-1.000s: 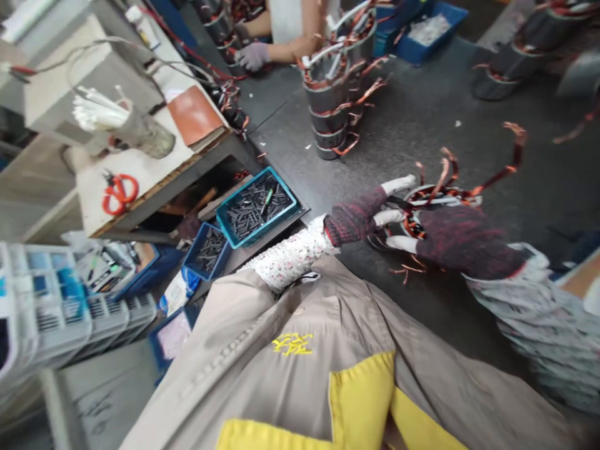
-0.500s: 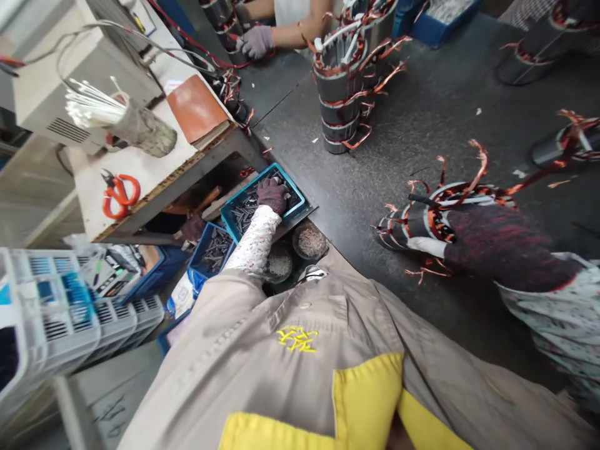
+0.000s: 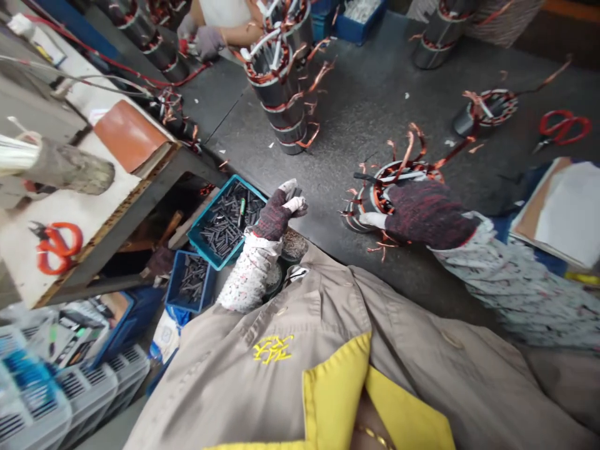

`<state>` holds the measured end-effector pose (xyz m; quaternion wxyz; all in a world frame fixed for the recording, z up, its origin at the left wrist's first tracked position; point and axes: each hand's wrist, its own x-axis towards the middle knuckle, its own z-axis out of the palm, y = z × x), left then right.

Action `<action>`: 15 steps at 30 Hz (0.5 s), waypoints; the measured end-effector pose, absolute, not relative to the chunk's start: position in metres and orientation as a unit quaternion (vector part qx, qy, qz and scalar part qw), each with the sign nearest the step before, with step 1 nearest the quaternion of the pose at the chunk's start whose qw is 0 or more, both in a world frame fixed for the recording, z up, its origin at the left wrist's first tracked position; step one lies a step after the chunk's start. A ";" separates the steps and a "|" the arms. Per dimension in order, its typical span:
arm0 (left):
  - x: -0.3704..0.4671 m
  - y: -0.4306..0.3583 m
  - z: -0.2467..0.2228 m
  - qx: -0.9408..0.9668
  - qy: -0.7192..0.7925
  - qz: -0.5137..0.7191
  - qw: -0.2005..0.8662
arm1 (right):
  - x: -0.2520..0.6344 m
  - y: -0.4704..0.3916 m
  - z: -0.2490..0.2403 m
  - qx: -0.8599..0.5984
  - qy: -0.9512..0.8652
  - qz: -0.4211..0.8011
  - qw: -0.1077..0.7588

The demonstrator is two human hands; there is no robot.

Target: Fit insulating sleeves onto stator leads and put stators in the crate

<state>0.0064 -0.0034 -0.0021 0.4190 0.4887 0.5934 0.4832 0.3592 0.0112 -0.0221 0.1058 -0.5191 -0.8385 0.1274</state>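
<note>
Pinched in the left hand [image 3: 280, 211], seemingly small dark sleeves; right hand [image 3: 424, 211] clamps the stator [image 3: 375, 194], steadying it on the bench [image 3: 398, 100].

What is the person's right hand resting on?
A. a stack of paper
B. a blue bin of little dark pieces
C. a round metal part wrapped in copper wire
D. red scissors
C: the gloved right hand lies over the copper-wound metal ring on the dark table, apart from the scissors.
</note>
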 end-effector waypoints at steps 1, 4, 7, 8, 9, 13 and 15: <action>0.017 -0.002 -0.003 0.494 0.588 0.470 0.434 | 0.359 0.010 -0.020 -0.518 -0.841 0.123 0.095; 0.042 -0.002 -0.004 0.505 0.575 0.432 0.477 | 0.358 0.007 -0.022 -0.515 -0.846 0.092 0.100; 0.059 -0.004 -0.006 0.496 0.584 0.396 0.506 | 0.357 0.005 -0.025 -0.517 -0.845 0.076 0.117; 0.064 -0.005 -0.007 0.490 0.591 0.387 0.511 | 0.356 0.004 -0.024 -0.518 -0.845 0.079 0.109; 0.067 -0.006 -0.008 0.485 0.596 0.383 0.513 | 0.356 0.003 -0.022 -0.521 -0.843 0.086 0.097; 0.076 -0.006 -0.015 0.475 0.591 0.412 0.505 | 0.355 0.001 -0.013 -0.528 -0.840 0.102 0.067; 0.077 -0.004 -0.019 0.471 0.578 0.425 0.513 | 0.355 0.002 -0.014 -0.526 -0.842 0.096 0.073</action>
